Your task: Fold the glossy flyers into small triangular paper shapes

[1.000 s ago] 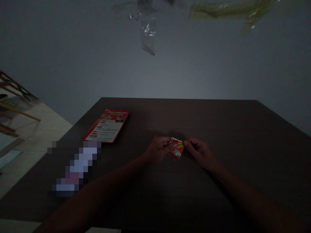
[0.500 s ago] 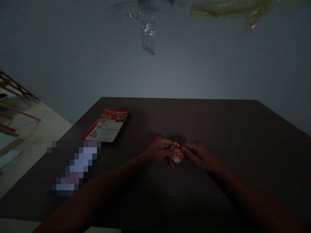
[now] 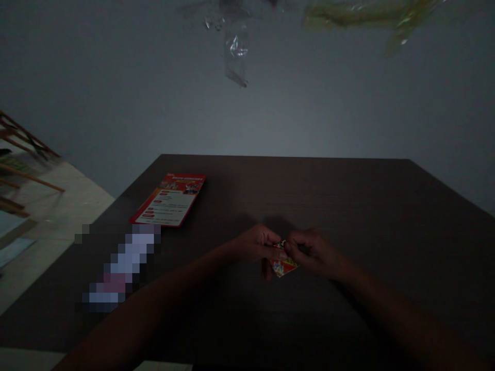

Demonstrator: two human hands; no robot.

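Observation:
Between my two hands is a small folded piece of printed paper (image 3: 283,266), red and orange with white and yellow marks. My left hand (image 3: 255,245) pinches it from the left, thumb on top and fingers beneath. At its upper right edge, the closed thumb and fingers of my right hand (image 3: 312,251) grip the paper. Part of the paper is hidden behind the fingers. A stack of red and white printed leaflets (image 3: 170,202) lies on the table to the left of my hands.
The dark table (image 3: 348,190) stands against a grey wall (image 3: 328,103). A pixelated, blurred-out item (image 3: 127,263) lies at the table's left side, near my left forearm. Clear plastic (image 3: 236,51) and yellow tape (image 3: 356,15) hang on the wall. Wooden legs (image 3: 31,178) show at the far left.
Both hands have come slightly toward me with the folded paper. The paper has turned and tilted, and my right hand now covers more of its upper corner.

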